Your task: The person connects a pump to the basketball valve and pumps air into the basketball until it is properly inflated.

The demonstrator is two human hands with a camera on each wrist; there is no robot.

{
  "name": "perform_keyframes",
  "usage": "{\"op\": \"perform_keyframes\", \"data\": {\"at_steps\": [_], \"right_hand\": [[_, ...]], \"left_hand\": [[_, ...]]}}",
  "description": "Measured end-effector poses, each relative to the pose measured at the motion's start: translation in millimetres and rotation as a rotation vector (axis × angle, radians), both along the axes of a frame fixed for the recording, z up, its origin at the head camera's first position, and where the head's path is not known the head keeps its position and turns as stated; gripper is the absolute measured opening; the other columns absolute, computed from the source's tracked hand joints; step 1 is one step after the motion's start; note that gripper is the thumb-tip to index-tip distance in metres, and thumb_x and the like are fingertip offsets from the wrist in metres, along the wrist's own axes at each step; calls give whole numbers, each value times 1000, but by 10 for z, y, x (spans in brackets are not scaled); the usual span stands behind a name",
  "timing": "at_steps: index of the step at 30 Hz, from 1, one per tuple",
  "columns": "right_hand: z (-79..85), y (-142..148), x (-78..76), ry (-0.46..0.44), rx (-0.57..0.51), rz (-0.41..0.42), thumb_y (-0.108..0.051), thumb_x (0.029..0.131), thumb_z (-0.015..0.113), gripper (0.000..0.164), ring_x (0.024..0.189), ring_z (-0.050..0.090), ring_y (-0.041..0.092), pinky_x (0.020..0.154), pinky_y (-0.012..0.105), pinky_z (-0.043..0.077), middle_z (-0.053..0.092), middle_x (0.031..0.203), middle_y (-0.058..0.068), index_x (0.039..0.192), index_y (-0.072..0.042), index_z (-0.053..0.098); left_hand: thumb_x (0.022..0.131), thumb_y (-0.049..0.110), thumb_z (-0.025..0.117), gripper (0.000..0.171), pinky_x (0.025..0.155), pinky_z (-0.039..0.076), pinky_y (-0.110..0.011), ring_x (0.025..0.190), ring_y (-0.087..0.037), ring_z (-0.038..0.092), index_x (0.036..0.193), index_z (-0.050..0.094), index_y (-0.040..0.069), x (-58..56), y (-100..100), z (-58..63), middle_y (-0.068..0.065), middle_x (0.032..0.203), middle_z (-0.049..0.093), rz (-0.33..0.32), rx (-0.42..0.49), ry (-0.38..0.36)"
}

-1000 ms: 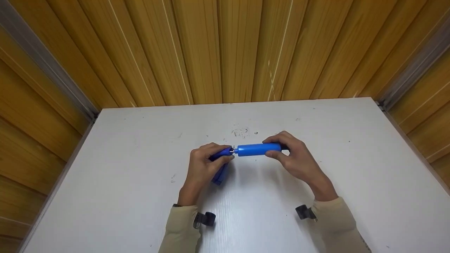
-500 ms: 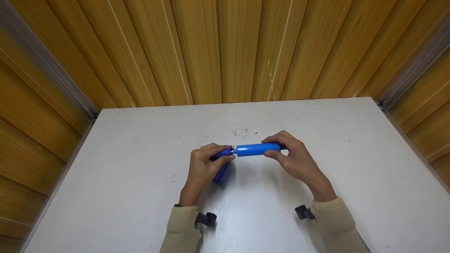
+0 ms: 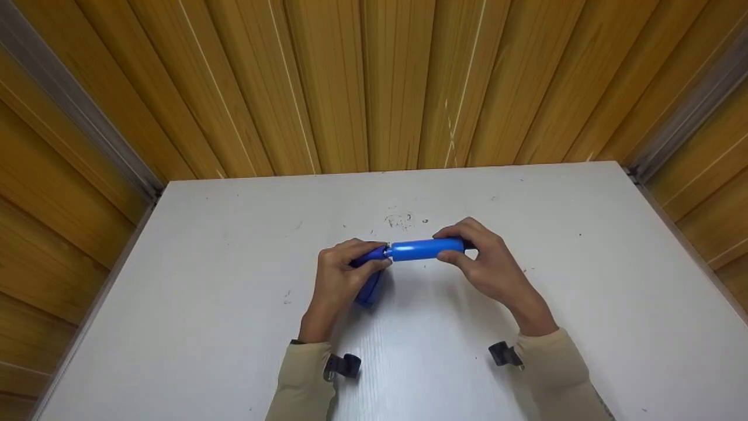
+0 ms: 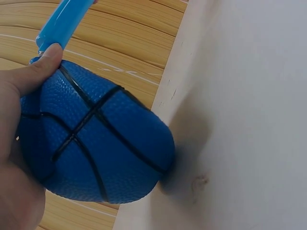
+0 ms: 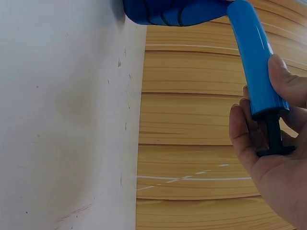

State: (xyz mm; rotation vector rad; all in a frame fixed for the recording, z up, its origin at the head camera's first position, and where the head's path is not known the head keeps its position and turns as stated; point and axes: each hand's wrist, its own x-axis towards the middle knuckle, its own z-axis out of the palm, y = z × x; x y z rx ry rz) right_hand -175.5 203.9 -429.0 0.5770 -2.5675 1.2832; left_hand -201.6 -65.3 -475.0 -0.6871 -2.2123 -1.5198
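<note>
Left hand (image 3: 339, 272) partly hides ball (image 4: 115, 139); joint with pump (image 3: 416, 249) unclear

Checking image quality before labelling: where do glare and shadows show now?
Head view: a bright sheen on the white table near the bottom middle, a glint on the blue pump, soft shadows below it; left wrist view: a dark, soft-edged shadow beside the blue ball; right wrist view: faint shadow patches on the table.
</note>
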Motion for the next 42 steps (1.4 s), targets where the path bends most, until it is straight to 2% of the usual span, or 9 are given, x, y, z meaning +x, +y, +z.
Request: {"op": "perform_keyframes", "data": {"at_steps": [16, 23, 28, 33, 39, 42], "right_hand": [[11, -9, -5, 24, -7, 5, -7, 93, 82, 28, 100, 62, 19, 92, 31, 52, 67, 111, 4, 119, -3, 73], [-11, 36, -7, -6, -28, 6, -6, 93, 82, 29, 104, 63, 20, 96, 29, 53, 67, 114, 2, 121, -6, 73], [-31, 65, -15, -51, -61, 21, -10, 95, 81, 30, 107, 63, 22, 98, 29, 53, 67, 117, 3, 124, -7, 73], [-45, 76, -24, -97, -54, 8, -15, 95, 82, 38, 106, 63, 24, 93, 35, 54, 69, 122, 5, 131, -6, 70], [-91, 72, -50, -203, -54, -10, -24, 97, 82, 50, 96, 65, 26, 83, 33, 57, 67, 121, 11, 139, -3, 63], [-124, 79, -65, -251, -73, 15, -22, 95, 84, 50, 97, 65, 26, 85, 34, 56, 67, 117, 10, 137, -5, 64]], "left_hand": [[84, 8, 91, 25, 90, 61, -39, 94, -18, 76, 108, 85, 7, 7, 25, 29, -1, 98, 80, 13, -15, -3], [84, 10, 92, 27, 91, 61, -37, 93, -16, 76, 110, 85, 7, 18, 35, 47, 0, 98, 80, 11, -24, -10], [82, 9, 92, 27, 87, 62, -35, 88, -18, 76, 108, 85, 5, 15, 30, 82, -3, 95, 79, 30, -34, 58], [81, 10, 93, 27, 84, 63, -35, 86, -19, 76, 106, 85, 4, -3, 1, 95, -4, 93, 79, 55, -75, 134], [80, 11, 94, 30, 85, 63, -36, 89, -21, 76, 107, 84, 5, 20, -99, 166, -5, 95, 79, 121, -188, 195], [80, 12, 94, 30, 86, 63, -37, 91, -22, 76, 108, 84, 5, 31, -171, 203, -5, 96, 79, 147, -247, 213]]}}
